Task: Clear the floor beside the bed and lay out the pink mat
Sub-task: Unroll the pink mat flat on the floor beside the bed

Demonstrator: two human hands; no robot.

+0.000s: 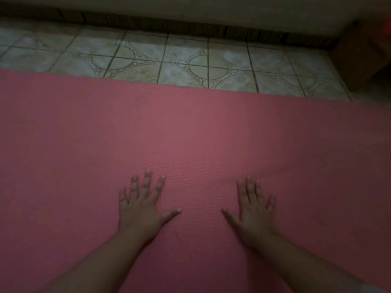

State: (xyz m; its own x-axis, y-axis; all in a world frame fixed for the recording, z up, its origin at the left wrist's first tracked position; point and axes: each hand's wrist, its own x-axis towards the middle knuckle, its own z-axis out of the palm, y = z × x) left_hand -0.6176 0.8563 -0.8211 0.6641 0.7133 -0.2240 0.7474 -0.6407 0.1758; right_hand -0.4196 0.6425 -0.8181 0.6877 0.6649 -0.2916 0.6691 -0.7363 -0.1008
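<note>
The pink mat [190, 132] lies unrolled and flat on the floor, filling most of the view from left to right. My left hand [141, 208] rests palm down on it, fingers spread, holding nothing. My right hand [254, 210] lies the same way a little to the right, also flat and empty. Both forearms reach in from the bottom edge. The mat's far edge runs straight along the tiles.
A strip of patterned floor tiles [186, 60] shows beyond the mat. Behind it runs the dark base of the bed [190, 26] under a pale cover. A brown wooden piece of furniture [364, 58] stands at the far right.
</note>
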